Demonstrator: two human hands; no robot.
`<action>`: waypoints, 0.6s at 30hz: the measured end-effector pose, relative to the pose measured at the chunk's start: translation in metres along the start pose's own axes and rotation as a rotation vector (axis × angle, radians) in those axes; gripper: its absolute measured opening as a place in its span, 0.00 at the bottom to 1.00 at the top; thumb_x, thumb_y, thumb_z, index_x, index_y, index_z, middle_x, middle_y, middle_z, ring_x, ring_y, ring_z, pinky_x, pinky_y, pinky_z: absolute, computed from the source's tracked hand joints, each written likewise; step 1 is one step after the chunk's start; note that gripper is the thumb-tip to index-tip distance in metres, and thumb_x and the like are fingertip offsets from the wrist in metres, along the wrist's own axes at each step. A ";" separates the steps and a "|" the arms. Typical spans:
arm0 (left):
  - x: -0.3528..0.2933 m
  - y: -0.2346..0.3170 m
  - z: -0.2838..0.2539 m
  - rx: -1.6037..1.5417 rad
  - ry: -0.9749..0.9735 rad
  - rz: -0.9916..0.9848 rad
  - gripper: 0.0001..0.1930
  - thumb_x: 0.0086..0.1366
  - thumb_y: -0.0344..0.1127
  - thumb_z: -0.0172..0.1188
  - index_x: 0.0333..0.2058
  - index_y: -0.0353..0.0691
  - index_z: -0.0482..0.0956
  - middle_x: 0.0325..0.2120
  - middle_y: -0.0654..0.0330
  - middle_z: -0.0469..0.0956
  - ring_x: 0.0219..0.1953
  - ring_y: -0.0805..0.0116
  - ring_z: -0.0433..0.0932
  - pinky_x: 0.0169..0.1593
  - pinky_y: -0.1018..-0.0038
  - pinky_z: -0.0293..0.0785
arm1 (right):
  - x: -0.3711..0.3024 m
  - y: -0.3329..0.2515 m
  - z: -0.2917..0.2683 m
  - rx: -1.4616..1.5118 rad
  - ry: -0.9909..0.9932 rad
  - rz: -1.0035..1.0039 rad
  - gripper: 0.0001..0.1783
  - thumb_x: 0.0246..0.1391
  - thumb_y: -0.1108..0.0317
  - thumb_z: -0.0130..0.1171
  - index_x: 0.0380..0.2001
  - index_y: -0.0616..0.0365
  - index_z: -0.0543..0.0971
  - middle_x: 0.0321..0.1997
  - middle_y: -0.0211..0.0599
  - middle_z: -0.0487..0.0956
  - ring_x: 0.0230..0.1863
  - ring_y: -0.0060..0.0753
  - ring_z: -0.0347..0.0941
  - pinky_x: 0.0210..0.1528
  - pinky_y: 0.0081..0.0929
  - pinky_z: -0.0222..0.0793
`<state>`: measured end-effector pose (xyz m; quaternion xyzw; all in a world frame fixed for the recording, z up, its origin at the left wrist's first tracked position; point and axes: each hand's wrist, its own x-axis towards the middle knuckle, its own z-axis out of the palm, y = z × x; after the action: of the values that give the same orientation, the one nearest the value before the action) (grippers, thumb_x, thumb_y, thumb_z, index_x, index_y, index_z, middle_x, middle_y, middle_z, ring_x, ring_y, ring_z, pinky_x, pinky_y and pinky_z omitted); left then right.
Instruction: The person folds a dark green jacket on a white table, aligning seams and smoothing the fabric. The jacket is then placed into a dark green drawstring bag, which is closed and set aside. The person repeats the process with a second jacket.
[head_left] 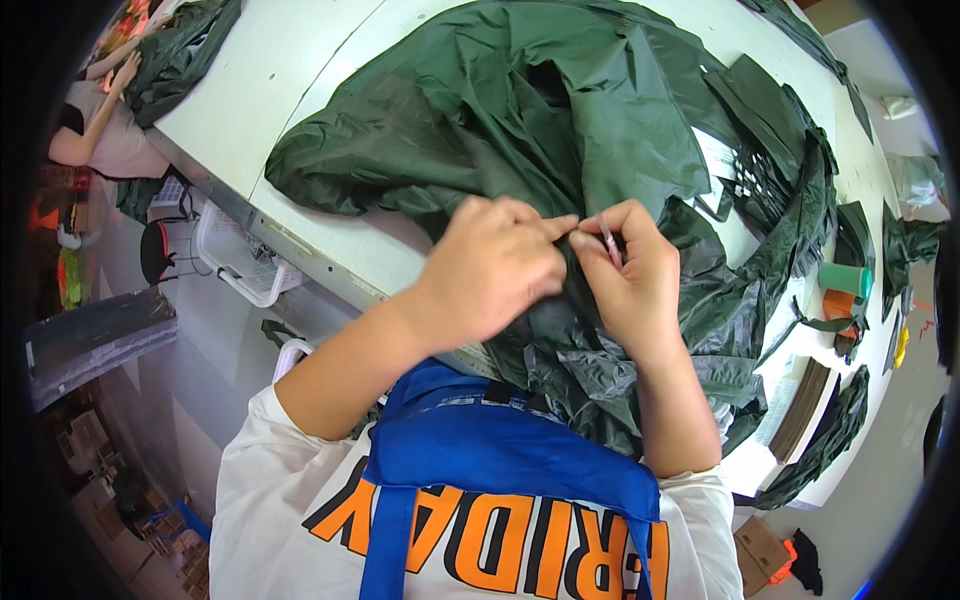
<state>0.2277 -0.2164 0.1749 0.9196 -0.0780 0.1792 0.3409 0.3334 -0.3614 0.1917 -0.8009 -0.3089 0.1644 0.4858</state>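
A large piece of dark green coated fabric [480,150] lies bunched in front of me and hangs over the near table edge towards my lap. My left hand [495,265] is closed on the fabric, its fingertips pinching at a spot beside my right hand. My right hand [637,275] is closed round a small slim metal tool [609,242] with a pinkish shine; its exact kind is too small to tell. The two hands nearly touch at the fingertips. What lies between those fingertips is hidden.
The white table [240,110] carries more green fabric strips [785,215] on the right, near a green thread spool [845,279]. A white plastic basket [245,255] stands below the table's left edge. Far left, another person's hand [127,72] rests on green fabric.
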 end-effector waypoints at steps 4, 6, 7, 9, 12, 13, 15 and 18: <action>-0.001 0.007 0.005 -0.088 -0.079 -0.006 0.11 0.49 0.40 0.68 0.28 0.45 0.77 0.45 0.53 0.73 0.52 0.51 0.67 0.54 0.60 0.60 | -0.008 0.002 0.004 0.028 0.118 -0.009 0.07 0.51 0.73 0.61 0.29 0.61 0.72 0.21 0.40 0.73 0.21 0.31 0.69 0.27 0.25 0.67; 0.010 -0.001 0.000 -0.131 0.012 -0.097 0.17 0.52 0.51 0.67 0.27 0.43 0.76 0.42 0.55 0.73 0.53 0.52 0.66 0.59 0.55 0.55 | -0.010 0.010 -0.003 0.127 -0.015 -0.062 0.07 0.51 0.73 0.61 0.30 0.61 0.73 0.24 0.40 0.74 0.23 0.32 0.70 0.29 0.25 0.68; 0.020 -0.004 -0.008 0.092 -0.003 -0.075 0.20 0.54 0.53 0.64 0.26 0.40 0.77 0.37 0.55 0.75 0.50 0.54 0.70 0.61 0.52 0.53 | -0.011 0.013 -0.008 0.214 -0.152 -0.081 0.07 0.51 0.73 0.61 0.31 0.61 0.73 0.26 0.40 0.75 0.24 0.32 0.71 0.30 0.26 0.68; 0.027 -0.008 -0.012 0.255 -0.617 -0.225 0.20 0.56 0.53 0.62 0.25 0.37 0.77 0.31 0.52 0.76 0.42 0.56 0.74 0.59 0.53 0.57 | -0.012 0.030 -0.023 0.279 -0.235 -0.188 0.08 0.51 0.74 0.60 0.36 0.60 0.77 0.38 0.40 0.79 0.39 0.37 0.76 0.43 0.30 0.71; -0.004 -0.035 -0.016 0.074 -0.530 -0.204 0.22 0.59 0.47 0.60 0.16 0.33 0.72 0.19 0.51 0.69 0.27 0.50 0.70 0.42 0.63 0.69 | -0.019 0.115 -0.097 -0.093 0.230 0.128 0.12 0.53 0.70 0.59 0.42 0.54 0.79 0.51 0.42 0.76 0.48 0.36 0.74 0.47 0.28 0.70; -0.006 -0.039 -0.029 -0.105 -0.478 -0.371 0.19 0.59 0.44 0.61 0.19 0.32 0.74 0.21 0.52 0.71 0.28 0.52 0.71 0.38 0.67 0.69 | -0.029 0.155 -0.133 -0.228 0.418 0.367 0.14 0.53 0.69 0.59 0.44 0.54 0.78 0.54 0.45 0.74 0.52 0.37 0.72 0.48 0.28 0.70; -0.012 -0.037 -0.047 -0.525 -0.174 -0.514 0.20 0.63 0.44 0.59 0.39 0.29 0.77 0.33 0.59 0.78 0.36 0.71 0.74 0.40 0.73 0.68 | -0.084 0.252 -0.218 -0.702 0.568 0.375 0.24 0.49 0.63 0.64 0.48 0.63 0.75 0.57 0.50 0.72 0.52 0.41 0.71 0.53 0.35 0.67; -0.046 -0.072 -0.084 -0.873 0.130 -0.628 0.22 0.67 0.43 0.55 0.48 0.28 0.73 0.46 0.56 0.77 0.45 0.70 0.75 0.52 0.70 0.69 | -0.157 0.313 -0.251 -0.388 0.524 0.869 0.22 0.45 0.63 0.66 0.43 0.64 0.78 0.46 0.44 0.77 0.43 0.36 0.74 0.46 0.30 0.68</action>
<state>0.1815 -0.1061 0.1729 0.6585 0.1546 0.0763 0.7326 0.4614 -0.7396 0.0295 -0.9440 0.1576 0.0851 0.2772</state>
